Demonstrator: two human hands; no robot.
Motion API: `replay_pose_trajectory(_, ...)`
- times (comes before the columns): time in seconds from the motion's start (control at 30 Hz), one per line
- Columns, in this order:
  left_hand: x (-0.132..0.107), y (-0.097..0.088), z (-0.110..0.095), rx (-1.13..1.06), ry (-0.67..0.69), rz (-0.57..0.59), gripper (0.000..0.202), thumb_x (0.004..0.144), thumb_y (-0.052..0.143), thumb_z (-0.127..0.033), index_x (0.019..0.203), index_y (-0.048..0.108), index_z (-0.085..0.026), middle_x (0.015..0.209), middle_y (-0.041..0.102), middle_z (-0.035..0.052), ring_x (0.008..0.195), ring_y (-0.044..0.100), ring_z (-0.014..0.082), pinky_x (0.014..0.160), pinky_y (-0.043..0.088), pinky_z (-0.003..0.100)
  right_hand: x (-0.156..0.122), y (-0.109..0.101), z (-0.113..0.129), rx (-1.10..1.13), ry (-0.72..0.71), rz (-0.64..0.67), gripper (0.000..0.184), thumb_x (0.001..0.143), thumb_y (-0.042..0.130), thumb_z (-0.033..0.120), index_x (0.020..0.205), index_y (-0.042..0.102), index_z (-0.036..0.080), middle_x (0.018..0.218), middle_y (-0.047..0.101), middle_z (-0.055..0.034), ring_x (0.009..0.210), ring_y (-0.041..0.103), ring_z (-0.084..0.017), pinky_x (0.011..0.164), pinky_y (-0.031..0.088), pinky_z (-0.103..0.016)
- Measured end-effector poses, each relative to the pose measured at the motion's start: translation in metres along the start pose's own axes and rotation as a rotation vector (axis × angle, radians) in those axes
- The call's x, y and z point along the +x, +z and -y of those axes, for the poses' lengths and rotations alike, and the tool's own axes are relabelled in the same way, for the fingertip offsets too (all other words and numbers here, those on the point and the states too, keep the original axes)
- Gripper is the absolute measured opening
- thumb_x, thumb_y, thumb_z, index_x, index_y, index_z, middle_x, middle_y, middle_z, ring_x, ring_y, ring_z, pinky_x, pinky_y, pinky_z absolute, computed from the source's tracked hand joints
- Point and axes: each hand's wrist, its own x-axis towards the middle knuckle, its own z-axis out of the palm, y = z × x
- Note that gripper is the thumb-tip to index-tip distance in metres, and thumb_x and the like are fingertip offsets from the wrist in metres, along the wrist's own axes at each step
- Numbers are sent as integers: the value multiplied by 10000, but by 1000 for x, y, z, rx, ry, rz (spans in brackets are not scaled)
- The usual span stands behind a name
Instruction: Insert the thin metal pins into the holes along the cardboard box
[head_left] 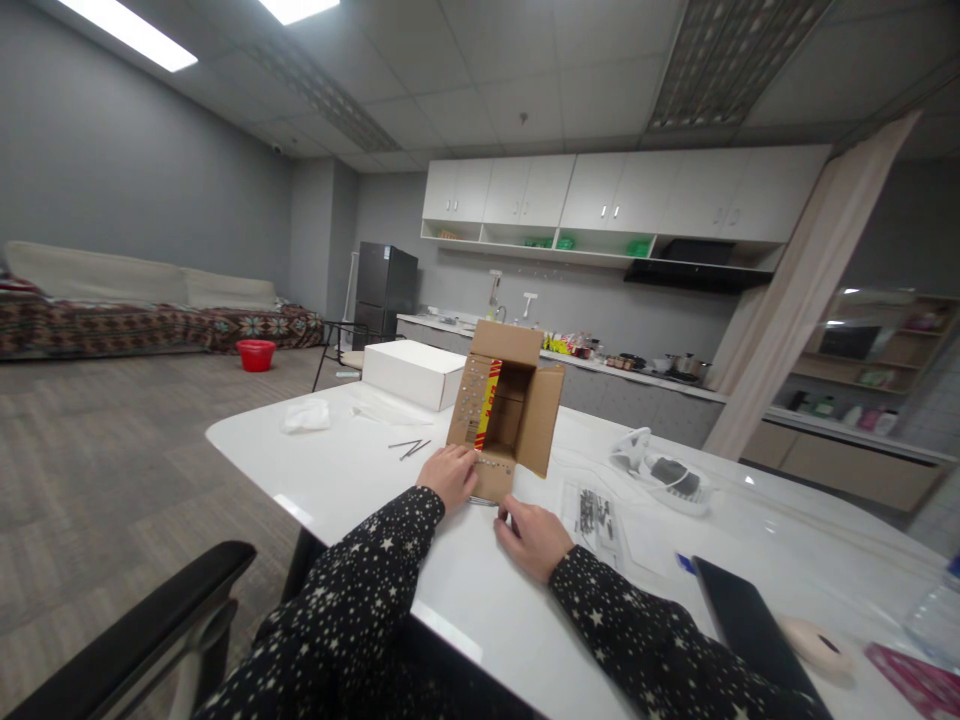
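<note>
A small brown cardboard box [504, 408] lies on its side on the white table [352, 470], its flaps spread and its mouth facing me. My left hand [450, 474] rests against the lower left flap, fingers curled on the flap's edge. My right hand [531, 538] sits on the table just in front of the box's bottom flap, fingers bent toward it; whether it pinches anything is hidden. Something thin and round shows under the box's front edge, between the hands.
A white closed box [413, 371] stands behind the cardboard one. Nearby lie a crumpled white bag [306, 414], thin metal rods [409, 447], a clear packet of small parts [596, 515], a white device [660, 470], a dark tablet [742, 620] and a tape roll [817, 645]. A chair armrest [142, 630] is at lower left.
</note>
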Motion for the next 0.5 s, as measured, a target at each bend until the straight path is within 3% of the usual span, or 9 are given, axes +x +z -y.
replay_pose_trajectory(0.5,1,4,3,-14,52,-2,185,795,493,-142,946,597,-169,973,615,73,892,560,202,813,458,327,0,0,-1,13,-3,-7,122,885,440,285,888,541,216,699,621,15,611,515,-117,575,231,-237)
